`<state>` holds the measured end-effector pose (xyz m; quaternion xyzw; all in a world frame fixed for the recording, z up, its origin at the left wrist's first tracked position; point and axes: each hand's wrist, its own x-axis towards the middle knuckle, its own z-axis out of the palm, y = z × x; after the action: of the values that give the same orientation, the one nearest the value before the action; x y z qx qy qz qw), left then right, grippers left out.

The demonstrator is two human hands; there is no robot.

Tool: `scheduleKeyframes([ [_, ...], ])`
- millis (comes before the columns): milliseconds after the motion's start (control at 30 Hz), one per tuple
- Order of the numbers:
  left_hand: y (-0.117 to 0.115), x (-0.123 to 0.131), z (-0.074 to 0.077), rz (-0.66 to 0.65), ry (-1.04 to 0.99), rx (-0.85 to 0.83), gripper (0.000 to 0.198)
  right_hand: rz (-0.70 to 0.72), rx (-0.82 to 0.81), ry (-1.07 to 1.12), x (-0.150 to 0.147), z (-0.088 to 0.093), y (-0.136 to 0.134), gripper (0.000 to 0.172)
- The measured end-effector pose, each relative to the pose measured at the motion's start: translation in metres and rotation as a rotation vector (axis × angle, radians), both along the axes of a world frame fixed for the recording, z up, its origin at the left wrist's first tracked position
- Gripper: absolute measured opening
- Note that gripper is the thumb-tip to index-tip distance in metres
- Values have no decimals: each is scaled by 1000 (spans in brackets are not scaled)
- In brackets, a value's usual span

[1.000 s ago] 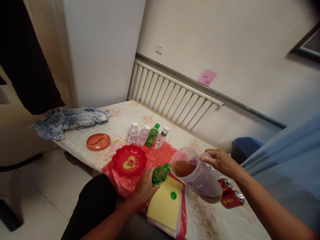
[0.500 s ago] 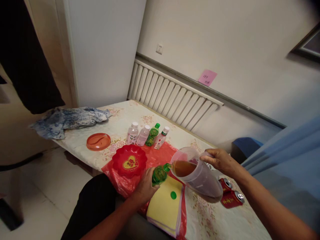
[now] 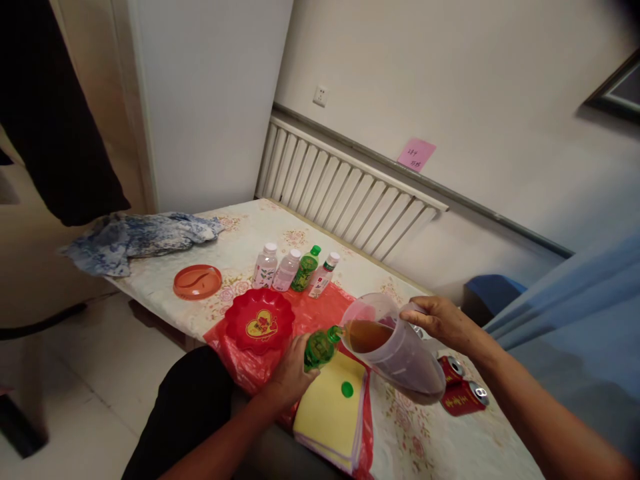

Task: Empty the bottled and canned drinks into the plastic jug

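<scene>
My left hand [image 3: 293, 375] is wrapped round a small green bottle [image 3: 320, 348] standing open on a stack of yellow paper [image 3: 327, 413]. My right hand [image 3: 440, 322] grips the handle of a clear plastic pitcher [image 3: 400, 360] holding brown liquid. The pitcher is tilted left, its spout right at the bottle's mouth. A loose green cap [image 3: 347, 389] lies on the yellow paper just right of the bottle.
A red scalloped dish [image 3: 259, 323] sits on a red plastic sheet [image 3: 320, 308]. Several small bottles [image 3: 294, 269] stand behind it, with an orange plate [image 3: 197, 282] and a blue cloth [image 3: 135, 239] further left. Two red cans [image 3: 460, 387] lie beyond the pitcher. A radiator [image 3: 345, 200] lines the wall.
</scene>
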<state>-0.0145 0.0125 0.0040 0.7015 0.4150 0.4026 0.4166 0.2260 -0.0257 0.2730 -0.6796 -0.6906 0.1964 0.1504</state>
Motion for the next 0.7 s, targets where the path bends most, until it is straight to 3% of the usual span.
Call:
scheduleKeyframes([
  [700, 0, -1, -4, 7, -43, -26, 63, 22, 11, -42, -5, 4, 1, 50],
])
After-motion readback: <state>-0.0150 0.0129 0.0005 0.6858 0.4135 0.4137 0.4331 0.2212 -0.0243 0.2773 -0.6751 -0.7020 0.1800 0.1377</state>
